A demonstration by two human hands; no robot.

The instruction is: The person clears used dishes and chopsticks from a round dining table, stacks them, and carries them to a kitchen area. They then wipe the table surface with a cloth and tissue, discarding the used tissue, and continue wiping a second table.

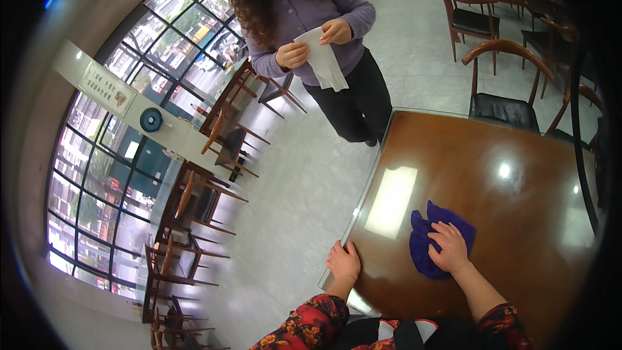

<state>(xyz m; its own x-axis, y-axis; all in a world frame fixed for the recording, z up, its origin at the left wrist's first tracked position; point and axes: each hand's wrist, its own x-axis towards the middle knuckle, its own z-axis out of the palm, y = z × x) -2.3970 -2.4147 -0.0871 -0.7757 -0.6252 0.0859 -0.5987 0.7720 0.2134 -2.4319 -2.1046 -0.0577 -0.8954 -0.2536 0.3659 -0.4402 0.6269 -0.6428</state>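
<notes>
A purple cloth lies bunched on a glossy brown tabletop. My right hand rests on the cloth, palm down with fingers spread, pressing it to the surface. Near the table's left corner, my left hand lies on the glass-covered edge, with no object in it. Both forearms come from red floral sleeves. The underside of my right hand is hidden, so any grip on the cloth's folds does not show.
Beyond the table's far left corner a person in a purple cardigan holds a white cloth in both hands. Wooden chairs with black seats stand past the far edge. More chairs and tables line the windows at left.
</notes>
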